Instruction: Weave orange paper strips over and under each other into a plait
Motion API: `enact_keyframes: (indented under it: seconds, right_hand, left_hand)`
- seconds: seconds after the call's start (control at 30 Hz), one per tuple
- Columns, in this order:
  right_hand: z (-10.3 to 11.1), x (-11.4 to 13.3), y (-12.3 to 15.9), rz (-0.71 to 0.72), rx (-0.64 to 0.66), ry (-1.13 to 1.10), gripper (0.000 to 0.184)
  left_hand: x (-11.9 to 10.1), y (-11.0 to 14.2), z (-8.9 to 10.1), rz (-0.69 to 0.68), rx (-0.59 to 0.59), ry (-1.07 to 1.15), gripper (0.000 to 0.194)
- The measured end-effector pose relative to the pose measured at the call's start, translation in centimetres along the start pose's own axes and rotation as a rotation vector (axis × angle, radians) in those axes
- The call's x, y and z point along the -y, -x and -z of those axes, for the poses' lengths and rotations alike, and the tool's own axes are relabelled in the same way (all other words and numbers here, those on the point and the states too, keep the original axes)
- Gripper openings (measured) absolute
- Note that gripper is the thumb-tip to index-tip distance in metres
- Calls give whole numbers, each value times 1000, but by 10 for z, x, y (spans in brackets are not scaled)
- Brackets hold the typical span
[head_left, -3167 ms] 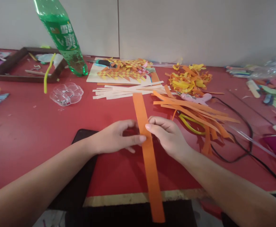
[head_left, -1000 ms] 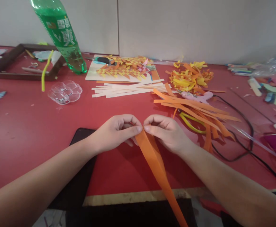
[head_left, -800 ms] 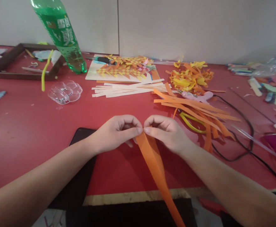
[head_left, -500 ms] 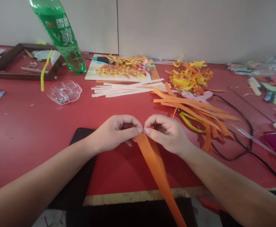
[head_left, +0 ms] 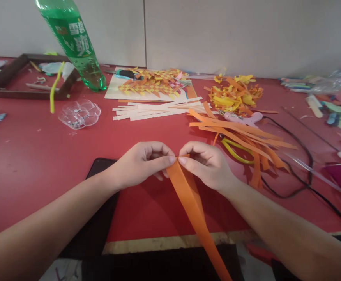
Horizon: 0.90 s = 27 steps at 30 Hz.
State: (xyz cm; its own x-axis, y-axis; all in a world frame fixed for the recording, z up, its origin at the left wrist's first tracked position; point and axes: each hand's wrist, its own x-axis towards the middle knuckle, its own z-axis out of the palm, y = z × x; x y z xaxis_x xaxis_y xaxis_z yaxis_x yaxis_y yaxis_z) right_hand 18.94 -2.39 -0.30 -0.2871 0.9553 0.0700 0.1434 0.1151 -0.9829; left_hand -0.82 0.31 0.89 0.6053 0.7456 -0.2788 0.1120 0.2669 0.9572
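Note:
An orange paper strip (head_left: 188, 199) is pinched at its upper end between my two hands above the red table. It hangs down toward me, past the table's front edge, and looks folded over near the top. My left hand (head_left: 147, 162) grips its left side with thumb and fingertips. On the other side, my right hand (head_left: 205, 164) pinches it close to the left fingertips. Beyond my right hand lies a bundle of loose orange strips (head_left: 240, 132), partly covering yellow-handled scissors (head_left: 237, 152).
A black phone-like slab (head_left: 100, 210) lies under my left forearm. Farther back are cream strips (head_left: 158, 111), woven paper pieces (head_left: 152, 84), orange and yellow scraps (head_left: 236, 93), a pink glue gun (head_left: 246, 118) with a cord, a clear dish (head_left: 79, 114), a green bottle (head_left: 73, 43) and a frame (head_left: 21, 93).
Both hands keep their pinch on the orange strip in nearly the same place. The strip's top edge shows slightly more by my right fingers.

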Motion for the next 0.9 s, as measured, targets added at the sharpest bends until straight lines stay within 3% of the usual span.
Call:
enact_keyframes:
  seconds: [0.37,0.6,0.7,0.9]
  right_hand:
    - [0,-1,-1,-17,-51,-2,14]
    - [0,-4,-3,-79,-128,-140,16]
    - [0,-6,-1,-135,-95,-222,17]
    - [1,-4,-1,-137,-98,-149,26]
  left_hand:
    - [1,0,-1,-14,-49,-2,16]
    - [-1,3,-2,22,-1,2,20]
    - [-1,3,-1,5,-41,4,26]
    - [0,0,-1,-29,-92,45,27]
